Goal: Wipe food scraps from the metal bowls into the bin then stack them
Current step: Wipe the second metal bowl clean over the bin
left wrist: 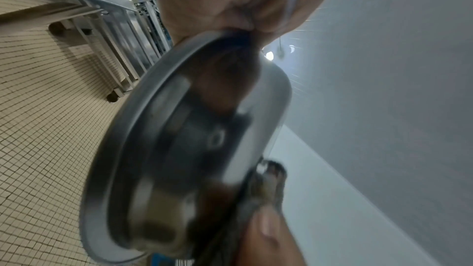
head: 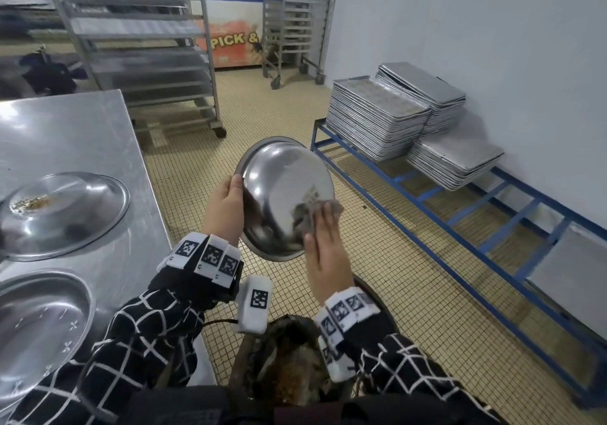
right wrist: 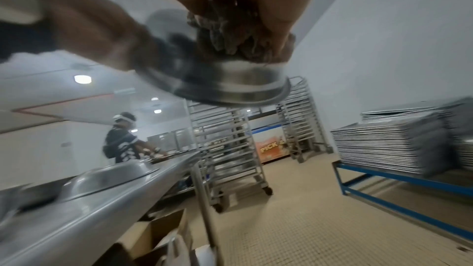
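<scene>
My left hand (head: 226, 201) grips the rim of a metal bowl (head: 285, 188) and holds it tilted on edge above the bin (head: 289, 359), inside facing me. My right hand (head: 323, 227) presses a crumpled grey cloth (head: 305, 214) against the bowl's lower right inside with straight fingers. The left wrist view shows the bowl (left wrist: 179, 139) from its underside, with the cloth (left wrist: 245, 199) at its edge. Seen from the right wrist, the bunched cloth (right wrist: 230, 35) lies on the bowl (right wrist: 230, 82). On the steel table (head: 65, 129), one bowl (head: 65, 214) holds brown scraps (head: 29, 203) and another bowl (head: 39, 319) sits nearer.
The bin is dark and holds brown waste, directly below my wrists. Stacks of baking trays (head: 377, 119) rest on a low blue rack (head: 427, 227) along the right wall. Wheeled tray trolleys (head: 147, 47) stand behind the table. Another person (right wrist: 122, 139) works at the table's far end.
</scene>
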Demonstrator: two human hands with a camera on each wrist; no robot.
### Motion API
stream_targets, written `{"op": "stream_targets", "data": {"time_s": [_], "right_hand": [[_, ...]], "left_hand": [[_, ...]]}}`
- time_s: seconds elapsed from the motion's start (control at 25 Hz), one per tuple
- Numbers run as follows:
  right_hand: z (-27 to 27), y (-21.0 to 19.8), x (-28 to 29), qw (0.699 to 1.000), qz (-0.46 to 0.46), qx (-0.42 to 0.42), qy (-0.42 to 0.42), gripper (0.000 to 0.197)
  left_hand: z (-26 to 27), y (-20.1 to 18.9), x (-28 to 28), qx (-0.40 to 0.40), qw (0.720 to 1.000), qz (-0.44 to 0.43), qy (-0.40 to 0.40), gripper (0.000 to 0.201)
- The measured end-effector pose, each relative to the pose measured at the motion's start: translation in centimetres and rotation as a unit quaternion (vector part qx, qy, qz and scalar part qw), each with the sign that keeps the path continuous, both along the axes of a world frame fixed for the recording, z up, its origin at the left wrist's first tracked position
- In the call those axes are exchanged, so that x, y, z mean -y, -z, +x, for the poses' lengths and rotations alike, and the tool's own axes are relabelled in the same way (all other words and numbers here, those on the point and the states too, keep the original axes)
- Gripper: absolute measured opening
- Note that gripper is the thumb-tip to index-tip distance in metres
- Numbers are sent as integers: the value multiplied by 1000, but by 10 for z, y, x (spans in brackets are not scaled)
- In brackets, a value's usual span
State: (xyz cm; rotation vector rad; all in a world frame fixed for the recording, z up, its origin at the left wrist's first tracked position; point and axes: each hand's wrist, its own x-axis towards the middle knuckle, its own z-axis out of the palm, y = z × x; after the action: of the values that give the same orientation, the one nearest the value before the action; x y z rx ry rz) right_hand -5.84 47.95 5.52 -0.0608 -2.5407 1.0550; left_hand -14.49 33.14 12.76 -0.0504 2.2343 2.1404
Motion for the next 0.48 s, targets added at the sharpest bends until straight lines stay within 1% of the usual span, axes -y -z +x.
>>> {"op": "stream_targets", "data": {"time_s": [0.08,0.12,0.2,0.24,0.32,0.36,0.44,0.48], "right_hand": [[2,3,21,994,80,-53,-46,56],[-2,-2,27,991,99,-71,-53,57],[-16,-23,29,988,113,-101,-44,57],[-24,-35,24,988,110,-109,-24,57],[-42,-51,4,991,84,-101,35,56],[-47,-53,-8,993,51,-85,67,55],[-45,-44,-26,991,-49,-34,118,54],[-38,-34,-27,988,-90,-8,127,56]], "left_hand": [[5,-1,-3,1,1000,-7,11,26],[8,-2,-5,0,1000,-5,22,26],[12,-4,-8,-8,999,1,40,26],[13,-5,-9,-11,999,-1,47,26],[13,-4,-8,-11,999,-2,52,25],[13,-4,-7,-8,999,3,50,25],[12,-4,-3,0,999,19,33,24],[11,-4,-2,5,999,27,18,24]]}}
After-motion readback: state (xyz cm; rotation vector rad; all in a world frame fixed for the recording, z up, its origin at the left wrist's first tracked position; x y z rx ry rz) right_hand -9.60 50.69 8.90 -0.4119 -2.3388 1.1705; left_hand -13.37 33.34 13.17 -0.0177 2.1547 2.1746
